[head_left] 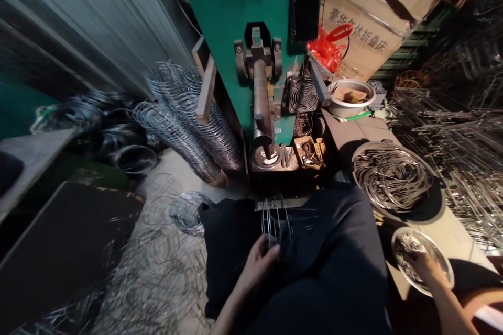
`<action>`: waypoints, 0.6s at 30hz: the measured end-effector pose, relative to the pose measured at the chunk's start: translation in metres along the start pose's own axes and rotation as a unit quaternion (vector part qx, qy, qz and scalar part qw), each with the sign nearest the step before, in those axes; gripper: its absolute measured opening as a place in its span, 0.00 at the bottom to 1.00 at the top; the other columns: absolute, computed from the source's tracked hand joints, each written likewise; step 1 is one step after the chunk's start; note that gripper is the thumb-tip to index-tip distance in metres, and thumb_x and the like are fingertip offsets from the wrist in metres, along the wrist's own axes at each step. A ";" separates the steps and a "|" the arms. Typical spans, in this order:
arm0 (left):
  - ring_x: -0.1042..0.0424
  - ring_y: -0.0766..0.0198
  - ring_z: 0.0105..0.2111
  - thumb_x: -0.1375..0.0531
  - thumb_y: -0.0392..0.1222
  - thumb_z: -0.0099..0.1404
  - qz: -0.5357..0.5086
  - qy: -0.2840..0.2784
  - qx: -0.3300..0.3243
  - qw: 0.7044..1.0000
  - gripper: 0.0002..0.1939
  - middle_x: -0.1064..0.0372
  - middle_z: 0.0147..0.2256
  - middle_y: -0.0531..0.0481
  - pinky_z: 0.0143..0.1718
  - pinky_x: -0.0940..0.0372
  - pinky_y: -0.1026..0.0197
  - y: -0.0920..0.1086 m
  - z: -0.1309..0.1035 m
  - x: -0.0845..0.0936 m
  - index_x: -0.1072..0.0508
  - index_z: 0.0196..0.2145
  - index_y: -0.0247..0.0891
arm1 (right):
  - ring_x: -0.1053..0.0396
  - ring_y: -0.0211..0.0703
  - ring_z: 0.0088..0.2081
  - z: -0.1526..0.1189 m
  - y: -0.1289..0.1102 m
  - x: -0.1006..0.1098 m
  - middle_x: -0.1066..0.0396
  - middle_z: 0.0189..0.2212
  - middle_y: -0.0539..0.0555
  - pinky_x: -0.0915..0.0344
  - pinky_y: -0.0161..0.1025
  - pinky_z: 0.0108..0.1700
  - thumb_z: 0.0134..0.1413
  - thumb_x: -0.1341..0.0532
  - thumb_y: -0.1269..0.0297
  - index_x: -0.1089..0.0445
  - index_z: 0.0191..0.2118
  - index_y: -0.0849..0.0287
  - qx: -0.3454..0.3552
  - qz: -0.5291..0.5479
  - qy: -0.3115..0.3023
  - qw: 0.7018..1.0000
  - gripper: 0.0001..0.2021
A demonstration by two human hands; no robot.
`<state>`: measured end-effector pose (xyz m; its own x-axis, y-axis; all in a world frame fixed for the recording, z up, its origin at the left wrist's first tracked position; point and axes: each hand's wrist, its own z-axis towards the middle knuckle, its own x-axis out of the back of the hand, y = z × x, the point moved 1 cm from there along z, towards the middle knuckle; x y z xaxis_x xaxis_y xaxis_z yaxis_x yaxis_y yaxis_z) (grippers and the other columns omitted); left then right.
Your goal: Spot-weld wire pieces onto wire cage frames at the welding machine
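My left hand (260, 259) is closed on the near end of a small wire frame (277, 222), whose thin bent wires rise between my knees. Off to the right, my right hand (426, 268) reaches into a metal bowl (448, 267) of small shiny metal pieces (408, 245). Its fingers are drawn together among the pieces, and what they pinch is too small to make out. In front of my knees stands a green machine (220, 21) with a thick metal arm (261, 94) above a round lower plate (267, 157).
A round tub (440, 204) of bent wires (393, 178) lies right, beyond the bowl. Stacked wire rings (184, 141) lean left of the machine. Loose wires (157, 272) cover the floor at left. A small box of parts (308, 152) sits by the machine's plate.
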<state>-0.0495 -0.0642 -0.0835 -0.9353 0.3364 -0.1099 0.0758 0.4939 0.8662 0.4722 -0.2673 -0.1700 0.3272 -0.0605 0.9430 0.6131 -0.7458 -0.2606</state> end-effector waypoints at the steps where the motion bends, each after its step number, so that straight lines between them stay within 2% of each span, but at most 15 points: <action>1: 0.35 0.66 0.26 0.33 0.60 0.56 -0.029 0.033 0.000 0.999 0.23 0.34 0.25 0.54 0.30 0.39 0.65 0.003 0.004 0.000 0.31 0.33 0.37 | 0.31 0.65 0.17 0.003 0.001 0.005 0.34 0.15 0.61 0.36 0.60 0.24 0.33 0.41 0.43 0.34 0.15 0.47 -0.022 0.001 -0.012 1.000 0.15; 3: 0.43 0.70 0.20 0.35 0.62 0.57 -0.068 0.094 -0.008 0.993 0.24 0.42 0.20 0.58 0.24 0.46 0.67 0.010 0.012 0.000 0.36 0.28 0.38 | 0.31 0.64 0.18 0.013 -0.009 0.020 0.32 0.16 0.62 0.35 0.61 0.27 0.35 0.40 0.44 0.34 0.18 0.47 -0.057 0.010 -0.010 0.998 0.14; 4: 0.46 0.71 0.20 0.36 0.62 0.58 -0.081 0.117 -0.021 0.990 0.25 0.43 0.19 0.59 0.23 0.48 0.68 0.013 0.015 0.000 0.38 0.27 0.38 | 0.31 0.63 0.18 0.019 -0.023 0.029 0.31 0.18 0.64 0.35 0.61 0.28 0.36 0.39 0.44 0.34 0.19 0.47 -0.060 0.018 0.007 0.998 0.13; 5: 0.47 0.72 0.19 0.37 0.62 0.60 -0.089 0.133 -0.040 0.986 0.24 0.44 0.19 0.59 0.22 0.49 0.68 0.016 0.017 0.000 0.38 0.27 0.38 | 0.31 0.63 0.19 0.025 -0.042 0.040 0.29 0.19 0.66 0.35 0.60 0.28 0.36 0.38 0.44 0.35 0.21 0.47 -0.056 0.033 0.033 0.997 0.14; 7: 0.48 0.72 0.19 0.38 0.60 0.62 -0.093 0.152 -0.078 0.981 0.23 0.46 0.19 0.60 0.22 0.50 0.68 0.022 0.022 0.000 0.39 0.27 0.39 | 0.27 0.63 0.24 0.031 -0.099 0.064 0.26 0.26 0.69 0.33 0.59 0.30 0.39 0.36 0.42 0.35 0.26 0.47 -0.016 0.090 0.088 0.992 0.16; 8: 0.49 0.72 0.20 0.38 0.60 0.62 -0.088 0.162 -0.094 0.978 0.23 0.46 0.20 0.60 0.22 0.50 0.68 0.026 0.023 0.000 0.40 0.26 0.39 | 0.26 0.62 0.27 0.031 -0.135 0.076 0.24 0.28 0.68 0.31 0.58 0.32 0.41 0.36 0.41 0.34 0.28 0.48 0.024 0.137 0.097 0.986 0.17; 11: 0.49 0.72 0.20 0.33 0.57 0.57 -0.054 0.206 -0.131 0.968 0.25 0.48 0.20 0.60 0.23 0.48 0.68 0.038 0.027 0.002 0.43 0.25 0.39 | 0.23 0.55 0.37 0.015 -0.255 0.103 0.22 0.35 0.61 0.27 0.51 0.43 0.52 0.37 0.43 0.28 0.34 0.51 0.216 0.274 0.012 0.937 0.16; 13: 0.49 0.72 0.21 0.30 0.55 0.53 -0.022 0.235 -0.151 0.960 0.26 0.49 0.21 0.60 0.23 0.47 0.69 0.047 0.028 0.003 0.43 0.24 0.39 | 0.24 0.51 0.45 -0.005 -0.328 0.111 0.22 0.42 0.57 0.28 0.49 0.50 0.58 0.38 0.49 0.25 0.45 0.52 0.344 0.278 -0.052 0.896 0.16; 14: 0.49 0.72 0.21 0.30 0.54 0.53 -0.007 0.244 -0.159 0.957 0.25 0.49 0.22 0.60 0.23 0.47 0.69 0.050 0.029 0.004 0.43 0.24 0.39 | 0.24 0.50 0.47 -0.014 -0.358 0.111 0.22 0.44 0.56 0.29 0.49 0.52 0.61 0.39 0.51 0.25 0.47 0.53 0.411 0.269 -0.069 0.868 0.15; 16: 0.50 0.72 0.21 0.30 0.52 0.54 0.014 0.250 -0.170 0.953 0.24 0.50 0.21 0.60 0.22 0.48 0.68 0.056 0.029 0.006 0.43 0.24 0.39 | 0.27 0.49 0.52 -0.029 -0.404 0.105 0.22 0.45 0.54 0.33 0.49 0.56 0.65 0.42 0.57 0.24 0.47 0.53 0.521 0.232 -0.065 0.819 0.12; 18: 0.50 0.71 0.22 0.31 0.51 0.55 0.026 0.247 -0.176 0.952 0.23 0.50 0.21 0.60 0.22 0.49 0.68 0.059 0.029 0.008 0.43 0.24 0.40 | 0.30 0.49 0.56 -0.036 -0.432 0.092 0.21 0.43 0.54 0.37 0.53 0.59 0.67 0.44 0.62 0.24 0.46 0.53 0.589 0.180 -0.044 0.786 0.11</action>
<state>-0.0424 -0.0091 -0.0476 -0.9885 -0.1093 0.1046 0.0866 0.1586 0.9835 0.2116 0.0257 0.0369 0.6493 -0.0427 0.7593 0.6926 0.4458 -0.5671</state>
